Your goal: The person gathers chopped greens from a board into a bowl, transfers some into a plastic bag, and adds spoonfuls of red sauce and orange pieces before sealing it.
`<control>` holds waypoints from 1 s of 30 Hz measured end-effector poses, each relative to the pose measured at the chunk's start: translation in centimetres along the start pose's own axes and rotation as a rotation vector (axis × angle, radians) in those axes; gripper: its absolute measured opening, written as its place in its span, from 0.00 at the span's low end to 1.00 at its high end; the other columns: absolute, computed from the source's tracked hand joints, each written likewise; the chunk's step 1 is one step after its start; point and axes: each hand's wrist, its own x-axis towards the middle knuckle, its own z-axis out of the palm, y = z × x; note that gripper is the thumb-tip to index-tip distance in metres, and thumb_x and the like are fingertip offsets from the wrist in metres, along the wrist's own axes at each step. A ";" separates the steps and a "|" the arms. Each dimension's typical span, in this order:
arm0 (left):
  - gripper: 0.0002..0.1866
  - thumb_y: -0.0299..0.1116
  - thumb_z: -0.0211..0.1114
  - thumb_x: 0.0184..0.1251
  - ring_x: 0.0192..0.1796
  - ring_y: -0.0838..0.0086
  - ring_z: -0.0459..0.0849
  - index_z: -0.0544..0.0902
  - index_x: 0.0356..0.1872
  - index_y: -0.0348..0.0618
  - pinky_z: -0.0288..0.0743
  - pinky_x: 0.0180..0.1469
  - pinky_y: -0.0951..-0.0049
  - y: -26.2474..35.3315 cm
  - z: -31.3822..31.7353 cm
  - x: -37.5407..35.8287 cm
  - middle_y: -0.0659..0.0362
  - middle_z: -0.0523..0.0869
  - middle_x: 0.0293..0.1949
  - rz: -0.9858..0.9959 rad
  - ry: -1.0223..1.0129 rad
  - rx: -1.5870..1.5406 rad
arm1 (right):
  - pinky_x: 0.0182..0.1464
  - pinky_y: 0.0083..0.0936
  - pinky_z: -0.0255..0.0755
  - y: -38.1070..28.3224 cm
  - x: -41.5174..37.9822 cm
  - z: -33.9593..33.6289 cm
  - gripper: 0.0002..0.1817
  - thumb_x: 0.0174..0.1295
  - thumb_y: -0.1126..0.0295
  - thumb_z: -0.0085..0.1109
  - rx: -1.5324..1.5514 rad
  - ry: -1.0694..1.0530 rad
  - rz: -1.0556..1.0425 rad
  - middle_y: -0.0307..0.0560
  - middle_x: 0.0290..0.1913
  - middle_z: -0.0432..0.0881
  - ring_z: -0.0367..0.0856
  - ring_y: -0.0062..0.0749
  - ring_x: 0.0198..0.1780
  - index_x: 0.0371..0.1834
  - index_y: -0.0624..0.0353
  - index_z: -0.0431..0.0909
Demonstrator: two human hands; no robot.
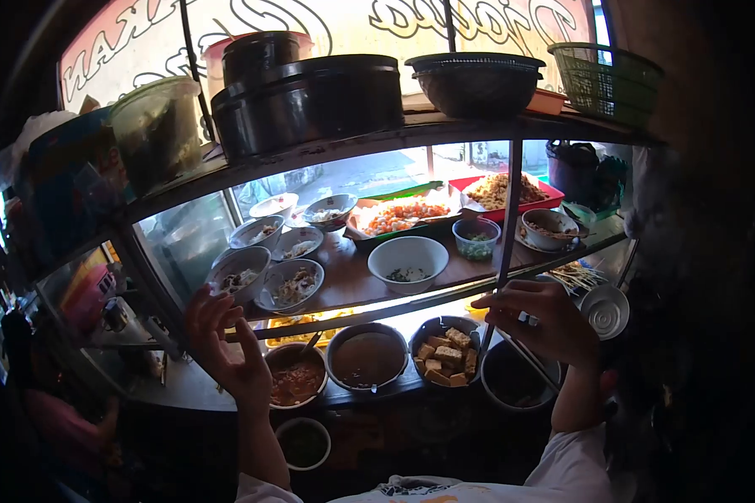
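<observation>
My left hand (231,352) is raised at the left, thumb and fingers apart and curved, with nothing seen in it. Its fingertips overlap the lower edge of a bowl of food (242,281) on the shelf. My right hand (545,323) is in front of the shelf's edge, near the upright post, fingers drawn together and pointing left; I cannot tell what they pinch. Light glints on one finger. Between the hands, on the shelf, is a larger white bowl (408,267) with white and green bits inside. Below the right hand a long handle slants across a dark pot (520,381).
Below the shelf stand a pot of reddish sauce (295,377), a pot of brown liquid (367,356) and a pot of fried tofu blocks (449,352). Several filled bowls, a tray of orange and white pieces (403,214) and a red tray (512,194) fill the glass case.
</observation>
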 end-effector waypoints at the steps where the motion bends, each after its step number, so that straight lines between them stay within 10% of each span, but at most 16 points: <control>1: 0.14 0.25 0.56 0.71 0.62 0.67 0.75 0.76 0.56 0.39 0.77 0.55 0.69 -0.3 0.0 0.8 0.51 0.70 0.64 0.048 -0.002 0.042 | 0.31 0.23 0.74 -0.3 0.6 -0.4 0.10 0.60 0.73 0.67 0.003 0.041 -0.035 0.40 0.29 0.83 0.82 0.25 0.28 0.46 0.54 0.86; 13: 0.23 0.32 0.67 0.66 0.64 0.61 0.74 0.73 0.60 0.40 0.64 0.68 0.59 -1.0 5.2 12.9 0.51 0.76 0.60 0.234 0.045 0.205 | 0.41 0.33 0.77 4.1 11.7 -5.5 0.13 0.62 0.68 0.63 -0.331 0.738 -0.183 0.53 0.40 0.83 0.84 0.40 0.41 0.46 0.63 0.80; 19: 0.25 0.37 0.67 0.68 0.64 0.60 0.74 0.72 0.61 0.40 0.66 0.66 0.59 -4.4 9.0 16.1 0.51 0.76 0.60 0.125 0.019 0.167 | 0.47 0.46 0.73 6.8 17.0 -4.5 0.24 0.61 0.56 0.65 -0.566 0.866 0.105 0.61 0.40 0.80 0.80 0.55 0.45 0.46 0.65 0.73; 24: 0.25 0.38 0.66 0.68 0.63 0.60 0.74 0.71 0.63 0.39 0.67 0.65 0.60 -5.1 9.1 16.7 0.51 0.75 0.60 0.185 -0.048 0.132 | 0.41 0.43 0.77 8.8 17.1 -5.6 0.15 0.64 0.57 0.60 -0.353 0.728 0.026 0.55 0.29 0.84 0.85 0.52 0.37 0.35 0.60 0.80; 30: 0.26 0.39 0.65 0.70 0.63 0.61 0.74 0.70 0.64 0.40 0.70 0.64 0.61 -4.4 9.1 16.5 0.52 0.73 0.62 0.150 -0.073 0.069 | 0.44 0.36 0.79 18.0 19.5 -19.3 0.13 0.68 0.62 0.51 -0.718 1.044 0.154 0.52 0.35 0.87 0.87 0.44 0.40 0.41 0.56 0.84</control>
